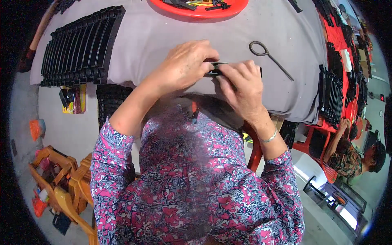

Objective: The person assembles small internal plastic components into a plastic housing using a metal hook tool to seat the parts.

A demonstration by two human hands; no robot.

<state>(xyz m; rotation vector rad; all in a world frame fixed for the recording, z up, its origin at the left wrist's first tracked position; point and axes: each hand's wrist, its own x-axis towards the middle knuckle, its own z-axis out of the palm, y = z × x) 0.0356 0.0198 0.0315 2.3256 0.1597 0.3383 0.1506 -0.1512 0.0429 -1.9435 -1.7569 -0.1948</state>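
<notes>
Both of my hands meet over the near part of the grey-covered table, working on one slim black plastic piece (pixel 212 74). My left hand (pixel 183 65) pinches its left end, thumb and fingers pressed together. Curled over the right part is my right hand (pixel 243 81), its fingers bent down onto the piece. Most of the black piece is hidden beneath my fingers; a thin pale line shows along its upper edge. To the right of my right hand lies a dark metal rod with a ring at one end (pixel 267 55), untouched.
A row of black slatted plastic parts (pixel 81 47) lies at the left of the table. At the far edge stands a red basin (pixel 200 13) holding small pieces. More black parts (pixel 330 96) and red cloth are at the right, where another person (pixel 347 157) sits. Wooden chairs (pixel 61 175) stand lower left.
</notes>
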